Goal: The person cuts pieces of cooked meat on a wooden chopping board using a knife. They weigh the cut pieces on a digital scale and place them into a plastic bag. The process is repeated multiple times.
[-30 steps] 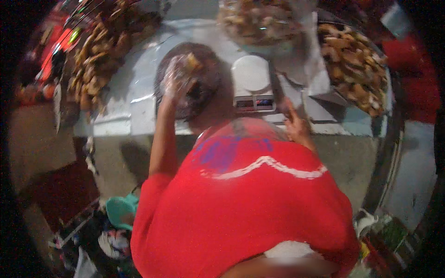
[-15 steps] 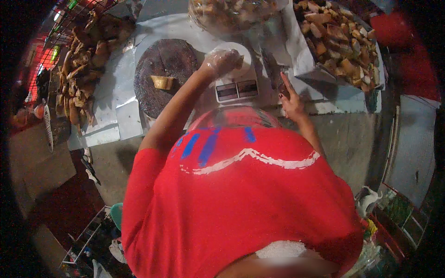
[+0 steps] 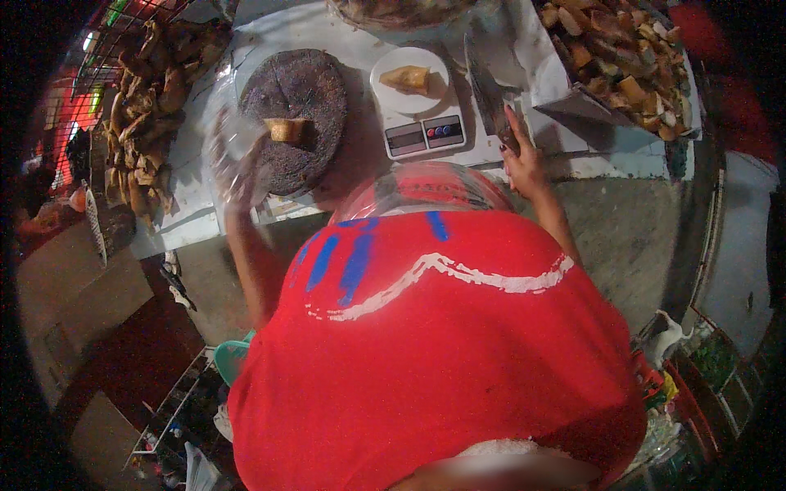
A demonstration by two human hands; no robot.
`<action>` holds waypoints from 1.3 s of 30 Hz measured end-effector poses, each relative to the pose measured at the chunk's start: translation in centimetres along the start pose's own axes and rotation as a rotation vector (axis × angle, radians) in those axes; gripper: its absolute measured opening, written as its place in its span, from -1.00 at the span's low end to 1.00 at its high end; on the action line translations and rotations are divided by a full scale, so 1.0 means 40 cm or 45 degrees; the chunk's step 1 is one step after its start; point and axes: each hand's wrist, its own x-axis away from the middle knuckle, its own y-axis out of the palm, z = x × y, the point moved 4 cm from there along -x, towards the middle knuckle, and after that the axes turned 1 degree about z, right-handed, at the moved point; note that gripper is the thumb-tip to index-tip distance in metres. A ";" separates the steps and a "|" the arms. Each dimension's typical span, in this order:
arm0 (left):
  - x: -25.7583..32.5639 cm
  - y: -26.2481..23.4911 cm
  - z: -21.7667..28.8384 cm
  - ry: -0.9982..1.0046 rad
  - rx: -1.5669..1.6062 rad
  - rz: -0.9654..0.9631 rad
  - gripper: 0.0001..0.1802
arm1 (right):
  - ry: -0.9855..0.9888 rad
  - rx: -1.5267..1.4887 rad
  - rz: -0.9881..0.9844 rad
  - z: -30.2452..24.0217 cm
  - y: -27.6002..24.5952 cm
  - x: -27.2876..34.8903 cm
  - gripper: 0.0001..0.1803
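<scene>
Left hand (image 3: 239,159) moved off scale (image 3: 419,105); one piece (image 3: 407,79) there, one piece (image 3: 286,130) on block (image 3: 311,88); left grip unclear; right hand (image 3: 528,168) grips knife (image 3: 489,92).

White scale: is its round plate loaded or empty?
Loaded: a yellow-brown piece lies on the round plate of the white scale, with bare plate showing around it.

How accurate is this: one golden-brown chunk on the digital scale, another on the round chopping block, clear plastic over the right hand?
Wrong hand: the head view shows clear plastic over the left hand. The chunks on the digital scale and chopping block are right.
</scene>
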 end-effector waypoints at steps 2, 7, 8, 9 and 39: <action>0.061 -0.098 -0.041 0.022 -0.211 0.159 -0.28 | -0.046 -0.051 -0.005 -0.014 0.007 -0.017 -0.19; 0.163 -0.203 -0.128 -0.247 -0.324 0.275 -0.28 | 0.101 -0.080 -0.089 -0.040 0.019 -0.036 -0.16; 0.165 -0.202 -0.129 -0.213 -0.283 0.289 -0.27 | 0.094 -0.096 -0.109 -0.045 0.021 -0.038 -0.16; 0.164 -0.200 -0.126 -0.178 -0.241 0.304 -0.27 | 0.101 -0.071 -0.108 -0.046 0.023 -0.040 -0.16; -0.093 0.590 0.181 0.289 0.572 -1.008 -0.55 | 0.395 0.089 0.171 0.132 -0.016 -0.026 -0.22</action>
